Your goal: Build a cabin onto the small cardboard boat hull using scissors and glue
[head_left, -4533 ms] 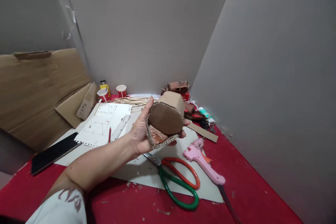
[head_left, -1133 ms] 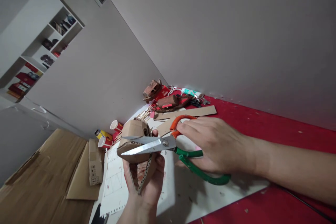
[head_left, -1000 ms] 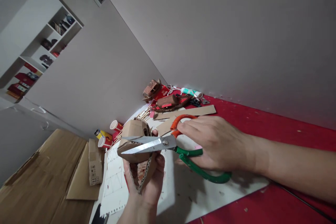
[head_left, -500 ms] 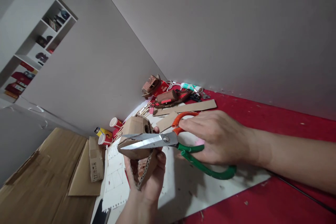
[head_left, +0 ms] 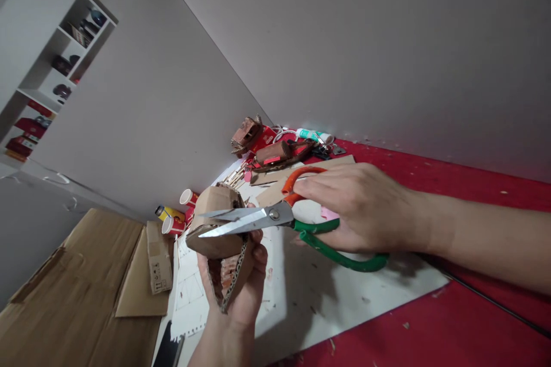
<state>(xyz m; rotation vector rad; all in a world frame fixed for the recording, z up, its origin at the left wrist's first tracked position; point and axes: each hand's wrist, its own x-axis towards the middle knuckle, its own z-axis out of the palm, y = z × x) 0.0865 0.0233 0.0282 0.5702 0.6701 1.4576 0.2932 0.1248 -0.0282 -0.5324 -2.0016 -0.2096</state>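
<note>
My left hand is wrapped round a small cardboard model from below. The model has a rounded top and an open, pointed hollow underneath, with corrugated edges showing. In my right hand is a pair of scissors with one orange and one green handle. Their blades are slightly apart and lie across the near side of the model; whether they touch it I cannot tell. Fingers of my left hand show behind the model's right edge.
Flat cardboard lies at the left, beside a drawn-on paper sheet. Two paper cups and a yellow container stand behind. Brown cardboard pieces, sticks and a white-green tube lie at the back of the red table.
The model in my left hand has shifted slightly left and down. The scissors have risen a little with my right hand, and their blades are spread slightly wider.
</note>
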